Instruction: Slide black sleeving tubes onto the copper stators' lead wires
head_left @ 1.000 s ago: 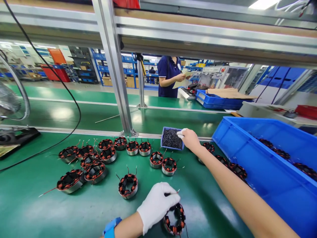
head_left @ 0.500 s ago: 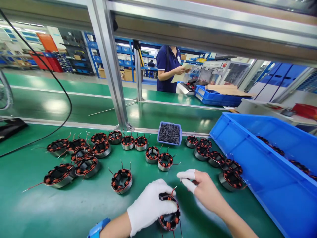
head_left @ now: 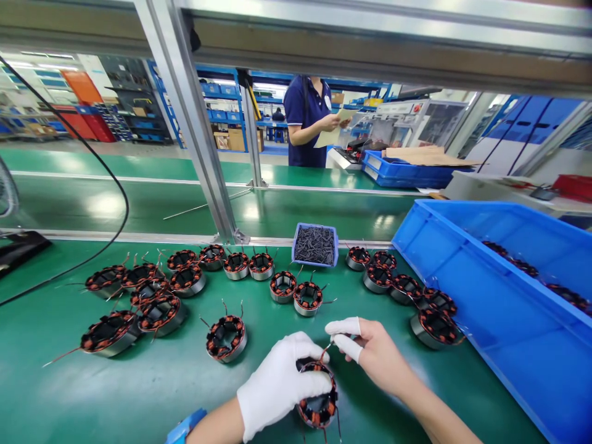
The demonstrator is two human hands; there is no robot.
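Note:
My left hand (head_left: 280, 385), in a white glove, is closed around a motor stator (head_left: 317, 418) with copper windings, its thumb inside the ring. Thin wire leads stick out from the stator's top and bottom. The thumb and forefinger of my right hand (head_left: 377, 357), covered with white finger cots, pinch together at the tip of the upper wire lead (head_left: 326, 351). Left of my gloved hand, a single stator (head_left: 226, 338) lies on the green bench. Two more stators (head_left: 308, 298) sit just beyond my hands.
Several stators (head_left: 160, 313) cluster at the left, and others (head_left: 435, 327) line the right. A small tray (head_left: 336, 245) of short black tubes stands at the back. A large blue bin (head_left: 490, 333) with stators inside borders the right. Beyond the metal frame (head_left: 189, 117) stands a person (head_left: 305, 123) holding papers.
My right hand has moved slightly left, and its fingertips have closed in on the upper wire lead. My left hand keeps its hold on the stator. The view has shifted a little.

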